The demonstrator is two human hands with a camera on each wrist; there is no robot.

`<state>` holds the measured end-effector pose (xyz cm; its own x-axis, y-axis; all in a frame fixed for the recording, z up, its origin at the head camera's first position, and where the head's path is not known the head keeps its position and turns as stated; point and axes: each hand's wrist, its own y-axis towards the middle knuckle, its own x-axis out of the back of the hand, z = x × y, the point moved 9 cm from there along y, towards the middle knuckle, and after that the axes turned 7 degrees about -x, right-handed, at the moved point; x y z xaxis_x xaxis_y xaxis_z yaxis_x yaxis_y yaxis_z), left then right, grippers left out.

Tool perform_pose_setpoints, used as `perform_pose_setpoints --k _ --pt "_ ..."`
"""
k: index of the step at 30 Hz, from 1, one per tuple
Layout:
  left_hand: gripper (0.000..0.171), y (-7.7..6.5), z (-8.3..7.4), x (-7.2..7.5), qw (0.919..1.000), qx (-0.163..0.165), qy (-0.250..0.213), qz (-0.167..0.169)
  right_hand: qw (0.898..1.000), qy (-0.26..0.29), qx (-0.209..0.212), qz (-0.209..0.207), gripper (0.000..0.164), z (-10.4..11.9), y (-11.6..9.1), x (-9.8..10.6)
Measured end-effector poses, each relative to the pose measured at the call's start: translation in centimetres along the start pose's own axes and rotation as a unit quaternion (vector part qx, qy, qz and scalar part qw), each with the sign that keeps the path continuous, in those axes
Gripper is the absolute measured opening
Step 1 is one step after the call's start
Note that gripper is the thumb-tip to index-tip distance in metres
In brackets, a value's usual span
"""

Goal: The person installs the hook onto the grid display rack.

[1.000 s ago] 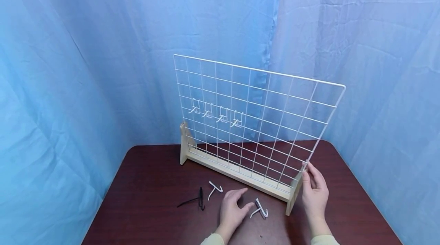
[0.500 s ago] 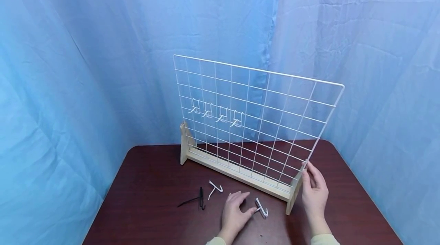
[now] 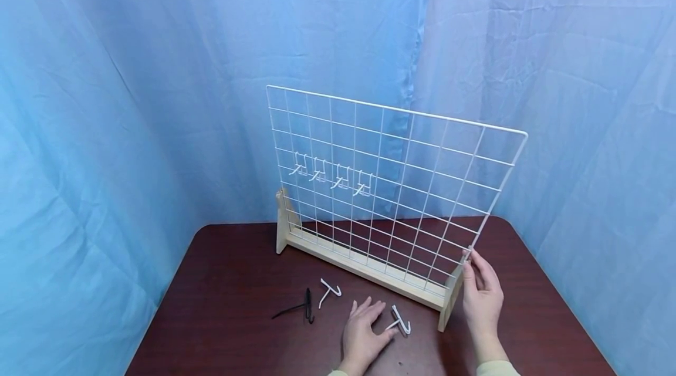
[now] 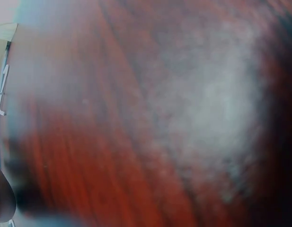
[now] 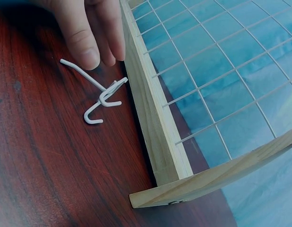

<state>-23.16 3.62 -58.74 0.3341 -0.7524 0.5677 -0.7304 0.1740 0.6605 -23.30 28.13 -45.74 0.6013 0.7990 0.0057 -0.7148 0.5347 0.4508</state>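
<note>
The right hand pinches the right edge of the wire rack, maybe to keep it steady, and the left hand, loose and holding nothing, is beside the white hook on the near part of the table.

Left hand: bare; thumb and slender fingers in view. Left thumb, right wrist view: rounded tip, short nail, fine creases across the knuckle. Left sleeve: pale yellow-green; only a sliver shows at the lower frame edge. Right hand: bare, with a bare stretch of wrist below. Right sleeve: same pale yellow-green, plain, its edge running across the forearm; cut off by the frame, weave too small to tell.
</note>
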Motion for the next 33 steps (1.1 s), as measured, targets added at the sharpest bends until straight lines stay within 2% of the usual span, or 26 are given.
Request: perform_pose_setpoints --k 8,14,22,28,33 --pt "0.055 -0.3 0.0 -0.5 0.9997 0.005 -0.001 0.025 1.000 0.004 0.000 -0.001 0.033 0.0 0.0 0.1" --pt "0.052 -0.6 0.0 -0.9 0.9994 -0.004 0.016 0.031 1.000 0.000 -0.006 -0.003 0.033 -0.3 -0.1 0.2" --pt "0.048 -0.7 -0.1 -0.9 0.9992 -0.003 0.029 0.028 1.000 -0.015 -0.014 -0.004 0.036 -3.2 0.5 0.3" --pt "0.046 -0.7 -0.1 -0.9 0.9993 -0.004 0.027 0.025 1.000 -0.009 -0.011 -0.003 0.034 -3.4 0.5 0.3" --pt "0.046 -0.8 -0.2 -1.1 0.9985 -0.015 0.034 0.039 1.000 -0.012 -0.008 -0.003 0.034 -3.3 0.5 0.3"
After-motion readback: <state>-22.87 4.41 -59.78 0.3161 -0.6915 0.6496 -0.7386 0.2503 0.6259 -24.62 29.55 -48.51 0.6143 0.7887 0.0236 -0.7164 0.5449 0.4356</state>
